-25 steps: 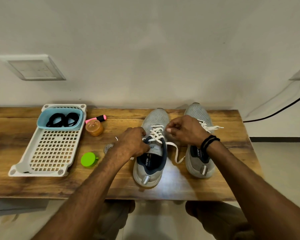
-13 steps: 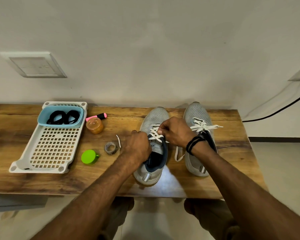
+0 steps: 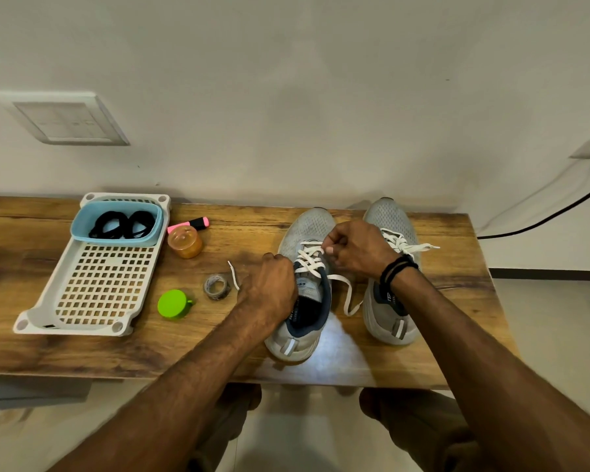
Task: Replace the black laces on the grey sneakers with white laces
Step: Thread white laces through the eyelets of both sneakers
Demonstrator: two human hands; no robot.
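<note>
Evidently to snug the crossings, the right hand (image 3: 355, 250) pinches the white lace (image 3: 309, 262) over one sneaker (image 3: 309, 226); the left hand (image 3: 269, 287) grips its other end.

The person is wearing stacked black bands (image 3: 398, 271) on the right wrist — both forearms are showing bare, and grey-brown trousers (image 3: 423, 427) are covering the knees.

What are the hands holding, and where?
The right hand pinches the white lace at a crossing on the grey sneaker. The left hand curls against that sneaker's side; its hold is hidden.
</note>
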